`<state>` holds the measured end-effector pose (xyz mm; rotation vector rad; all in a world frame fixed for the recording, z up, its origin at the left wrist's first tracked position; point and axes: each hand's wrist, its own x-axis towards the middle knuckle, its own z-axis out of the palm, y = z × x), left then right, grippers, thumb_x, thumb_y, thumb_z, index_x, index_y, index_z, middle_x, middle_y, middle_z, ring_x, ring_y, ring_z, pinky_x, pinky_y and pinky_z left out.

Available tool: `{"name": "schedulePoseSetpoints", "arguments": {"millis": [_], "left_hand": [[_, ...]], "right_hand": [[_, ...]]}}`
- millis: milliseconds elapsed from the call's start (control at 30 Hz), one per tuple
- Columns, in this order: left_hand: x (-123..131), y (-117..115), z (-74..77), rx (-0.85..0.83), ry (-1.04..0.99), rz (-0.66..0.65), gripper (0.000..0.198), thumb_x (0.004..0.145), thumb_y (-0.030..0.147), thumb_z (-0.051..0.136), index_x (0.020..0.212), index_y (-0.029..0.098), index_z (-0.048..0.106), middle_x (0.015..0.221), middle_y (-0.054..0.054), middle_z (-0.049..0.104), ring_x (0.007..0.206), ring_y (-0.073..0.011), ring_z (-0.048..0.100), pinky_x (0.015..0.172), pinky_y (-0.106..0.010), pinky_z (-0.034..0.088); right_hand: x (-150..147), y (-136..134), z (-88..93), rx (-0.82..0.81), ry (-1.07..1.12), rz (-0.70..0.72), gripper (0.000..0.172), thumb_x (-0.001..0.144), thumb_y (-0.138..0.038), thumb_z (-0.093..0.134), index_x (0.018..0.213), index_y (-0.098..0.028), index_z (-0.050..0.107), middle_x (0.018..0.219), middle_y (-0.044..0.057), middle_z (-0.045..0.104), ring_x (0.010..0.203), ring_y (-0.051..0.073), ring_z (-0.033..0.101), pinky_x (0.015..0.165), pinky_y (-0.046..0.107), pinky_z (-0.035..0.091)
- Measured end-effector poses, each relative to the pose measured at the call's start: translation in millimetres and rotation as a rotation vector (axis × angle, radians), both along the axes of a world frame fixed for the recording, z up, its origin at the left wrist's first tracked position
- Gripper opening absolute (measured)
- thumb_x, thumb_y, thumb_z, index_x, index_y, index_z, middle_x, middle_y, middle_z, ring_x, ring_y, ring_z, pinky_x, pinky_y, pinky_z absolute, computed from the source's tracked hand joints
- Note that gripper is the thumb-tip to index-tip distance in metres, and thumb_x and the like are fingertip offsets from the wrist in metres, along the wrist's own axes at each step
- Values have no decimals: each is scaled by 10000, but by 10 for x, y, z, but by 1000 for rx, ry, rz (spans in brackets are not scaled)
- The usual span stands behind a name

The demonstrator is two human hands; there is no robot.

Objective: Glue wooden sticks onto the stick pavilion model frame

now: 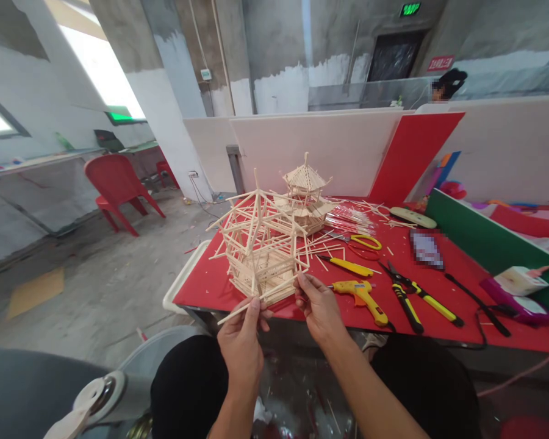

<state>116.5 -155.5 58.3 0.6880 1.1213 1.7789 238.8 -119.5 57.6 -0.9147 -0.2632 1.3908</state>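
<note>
A pale thin wooden stick [231, 315] is pinched between the thumb and fingers of my left hand [246, 329], its free end pointing down to the left. My right hand [318, 305] is closed at the right end of what looks like the same stick, in line with it; the fingertips partly hide that end. Just behind both hands stands an open, many-sided pavilion frame [257, 224] of wooden sticks with a slatted floor. Farther back is a smaller pavilion model [305, 183] with a closed pointed roof.
On the red table [201, 283], right of my hands, lie a yellow glue gun [361, 299], a yellow utility knife [351, 267], yellow-handled scissors [365, 242] and black-yellow pliers [405, 292]. Loose sticks and bagged sticks [354, 218] lie behind. A green board [480, 235] stands at right.
</note>
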Motion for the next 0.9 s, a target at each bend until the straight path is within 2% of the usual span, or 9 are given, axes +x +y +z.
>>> {"name": "schedulePoseSetpoints", "arguments": {"millis": [900], "left_hand": [[-51, -7, 2, -5, 18, 8, 201, 682, 296, 794, 779, 129, 736, 666, -47, 707, 548, -129, 623, 444, -198, 444]], "right_hand": [[3, 11, 1, 14, -5, -1, 304, 531, -337, 881, 704, -172, 693, 628, -21, 655, 503, 60, 528, 400, 141, 388]]}}
